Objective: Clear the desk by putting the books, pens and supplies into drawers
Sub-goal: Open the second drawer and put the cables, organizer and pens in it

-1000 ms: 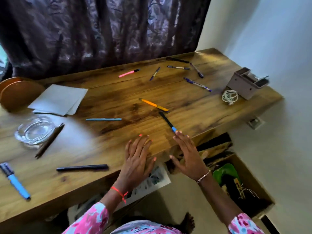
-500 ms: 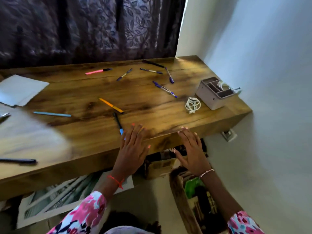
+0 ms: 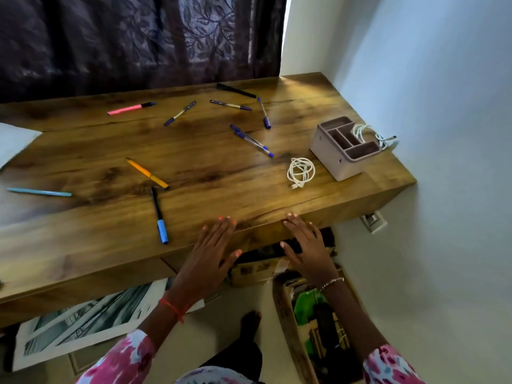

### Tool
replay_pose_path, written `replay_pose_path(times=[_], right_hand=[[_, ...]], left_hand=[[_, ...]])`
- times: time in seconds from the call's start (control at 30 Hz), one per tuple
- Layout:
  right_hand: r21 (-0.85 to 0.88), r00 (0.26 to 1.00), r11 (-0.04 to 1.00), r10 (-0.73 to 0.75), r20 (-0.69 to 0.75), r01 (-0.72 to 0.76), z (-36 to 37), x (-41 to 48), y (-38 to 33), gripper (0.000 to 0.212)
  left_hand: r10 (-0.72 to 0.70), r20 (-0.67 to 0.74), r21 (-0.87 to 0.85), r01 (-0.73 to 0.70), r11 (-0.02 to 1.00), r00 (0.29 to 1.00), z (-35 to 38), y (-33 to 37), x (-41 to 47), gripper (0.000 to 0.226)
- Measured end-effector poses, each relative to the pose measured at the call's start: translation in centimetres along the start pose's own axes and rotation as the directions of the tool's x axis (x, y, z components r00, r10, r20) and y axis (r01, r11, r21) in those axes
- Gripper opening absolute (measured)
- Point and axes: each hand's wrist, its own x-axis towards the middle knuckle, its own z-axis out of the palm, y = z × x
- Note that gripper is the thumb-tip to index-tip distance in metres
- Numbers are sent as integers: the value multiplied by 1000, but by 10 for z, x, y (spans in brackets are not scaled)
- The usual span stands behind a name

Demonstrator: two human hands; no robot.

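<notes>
My left hand (image 3: 213,250) and my right hand (image 3: 307,245) hover flat, fingers straight, over the front edge of the wooden desk (image 3: 249,189), holding nothing. Just left of my left hand lies a black pen with a blue cap (image 3: 159,214). An orange pen (image 3: 146,173), a light blue pen (image 3: 38,192), a pink highlighter (image 3: 130,108) and several blue ballpoints (image 3: 252,140) are scattered across the top. A coiled white cable (image 3: 300,171) lies beside a beige desk organizer (image 3: 346,148). An open wooden drawer (image 3: 279,303) full of items sits on the floor below my right hand.
White paper (image 3: 13,142) lies at the desk's left edge. A framed print (image 3: 83,325) lies on the floor under the desk. A dark curtain (image 3: 138,37) hangs behind, a white wall (image 3: 443,106) stands on the right, with a socket (image 3: 372,220) under the desk corner.
My view has swung to the right, so the ashtray and the left pens left the frame. Both hands stayed flat over the desk's front edge and shifted right along it.
</notes>
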Motion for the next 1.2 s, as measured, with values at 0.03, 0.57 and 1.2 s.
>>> replay_pose_path(times=[0.03, 0.57, 1.2], right_hand=[[48, 993, 999, 20, -118, -14, 0, -3, 4, 35], [661, 281, -361, 697, 660, -657, 47, 61, 96, 23], [645, 367, -479, 552, 749, -596, 31, -22, 106, 25]], left_hand=[[41, -49, -78, -45, 996, 998, 2, 3, -2, 58], [-548, 663, -737, 319, -596, 509, 112, -52, 32, 57], [-632, 606, -764, 131, -632, 483, 135, 22, -31, 29]])
